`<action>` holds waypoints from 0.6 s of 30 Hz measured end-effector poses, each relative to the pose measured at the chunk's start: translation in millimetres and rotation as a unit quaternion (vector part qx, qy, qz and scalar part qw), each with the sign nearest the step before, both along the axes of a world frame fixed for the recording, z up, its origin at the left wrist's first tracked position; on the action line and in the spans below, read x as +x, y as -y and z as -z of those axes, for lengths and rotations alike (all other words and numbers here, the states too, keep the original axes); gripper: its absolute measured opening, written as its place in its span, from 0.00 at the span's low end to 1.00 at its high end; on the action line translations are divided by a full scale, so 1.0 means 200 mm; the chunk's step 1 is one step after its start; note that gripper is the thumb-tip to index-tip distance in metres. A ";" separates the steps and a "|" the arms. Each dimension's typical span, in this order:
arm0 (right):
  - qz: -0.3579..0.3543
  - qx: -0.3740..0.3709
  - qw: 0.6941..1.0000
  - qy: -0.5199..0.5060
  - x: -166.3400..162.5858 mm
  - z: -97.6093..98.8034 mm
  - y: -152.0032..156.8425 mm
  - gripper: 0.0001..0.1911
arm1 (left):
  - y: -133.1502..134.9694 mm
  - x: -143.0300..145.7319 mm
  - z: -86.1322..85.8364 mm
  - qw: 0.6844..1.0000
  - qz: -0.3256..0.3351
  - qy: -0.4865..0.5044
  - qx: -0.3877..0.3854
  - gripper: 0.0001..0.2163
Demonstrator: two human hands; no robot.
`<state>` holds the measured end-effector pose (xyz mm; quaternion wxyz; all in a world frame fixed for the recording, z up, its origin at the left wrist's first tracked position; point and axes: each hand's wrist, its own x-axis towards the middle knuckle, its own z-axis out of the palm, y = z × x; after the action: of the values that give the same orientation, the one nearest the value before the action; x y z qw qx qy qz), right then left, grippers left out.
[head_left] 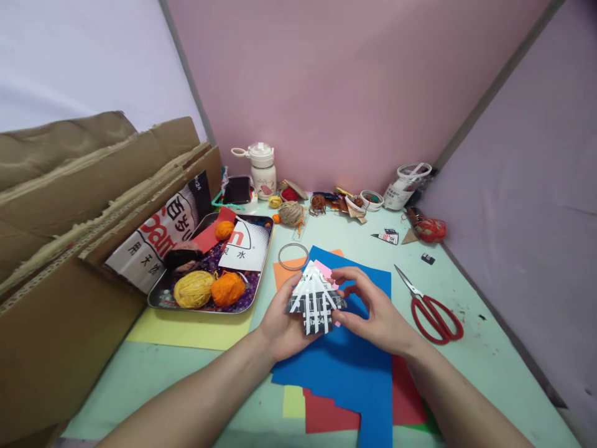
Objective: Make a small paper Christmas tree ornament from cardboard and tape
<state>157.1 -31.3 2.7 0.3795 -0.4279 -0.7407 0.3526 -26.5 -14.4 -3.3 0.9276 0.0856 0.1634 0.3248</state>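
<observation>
A small arrow-shaped cardboard cutout (317, 305) with black-and-white print and pale strips across it is held over the blue sheet (345, 367). My left hand (282, 323) supports it from the left and below, closed on it. At its right edge is my right hand (373, 311), fingers curled and thumb low, the fingertips seeming to grip that edge. Pink paper (323, 269) shows just behind the cutout; whether it is attached cannot be made out. To the right, red-handled scissors (436, 317) lie with their blades pointing away.
A metal tray (153, 302) with yarn balls and printed card stands at left, beside upright corrugated cardboard (56, 267). A metal ring (293, 256) lies beyond my hands. Yarn, a bottle (263, 171) and a clear jar (405, 186) line the back. Red paper (331, 414) lies under the blue sheet.
</observation>
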 end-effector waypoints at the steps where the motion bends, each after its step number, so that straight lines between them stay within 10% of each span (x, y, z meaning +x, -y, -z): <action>1: 0.000 0.000 1.000 0.002 0.00 0.00 0.00 0.26 | 0.00 0.00 -0.01 1.000 -0.002 0.002 -0.001 0.20; 18: 0.062 0.090 0.994 -0.003 0.00 0.02 -0.01 0.08 | -0.01 -0.03 -0.01 0.998 -0.042 -0.027 -0.046 0.17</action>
<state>156.4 -29.1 -1.1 0.4396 -0.4360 -0.7405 0.2613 -32.0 -12.4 -1.7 0.9113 0.0447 0.2066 0.3533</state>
